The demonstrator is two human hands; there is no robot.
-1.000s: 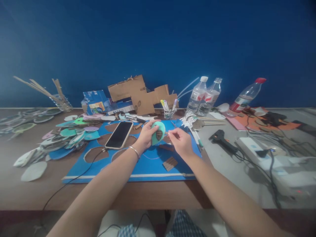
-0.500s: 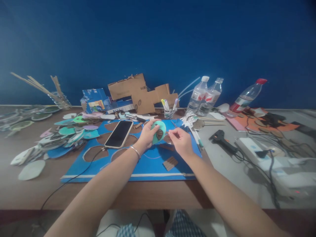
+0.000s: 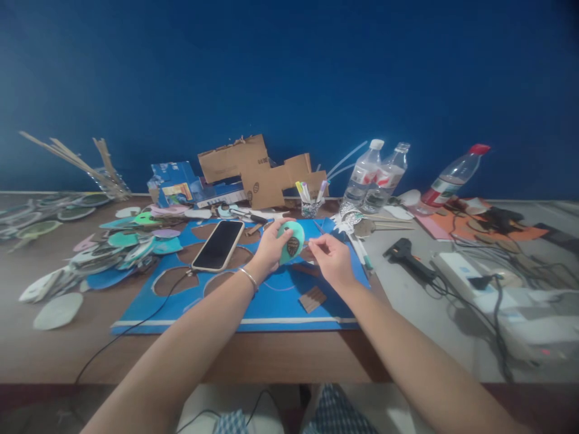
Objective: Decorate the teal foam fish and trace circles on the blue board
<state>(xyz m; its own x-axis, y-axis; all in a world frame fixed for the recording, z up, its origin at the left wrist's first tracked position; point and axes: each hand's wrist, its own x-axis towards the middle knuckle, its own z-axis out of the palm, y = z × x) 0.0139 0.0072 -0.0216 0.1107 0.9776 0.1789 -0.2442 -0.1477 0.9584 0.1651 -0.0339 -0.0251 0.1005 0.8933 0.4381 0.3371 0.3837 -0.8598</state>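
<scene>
Light is dim and hazy, edges blurred and stretched.

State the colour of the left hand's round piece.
The round piece is mint green with a dark patch, shown best in the head view.

Head-worn camera, wide-angle, above the near side of the bench (image 3: 40, 352), facing forward and down. Blue wall (image 3: 289, 78) ahead fills most of the upper half. Forearms (image 3: 199, 343) enter at the bottom edge; left hand (image 3: 270, 248) and right hand (image 3: 333, 258) lie close, near mid-frame. Checked cloth (image 3: 337, 413) shows lowest, below the bench edge.
</scene>
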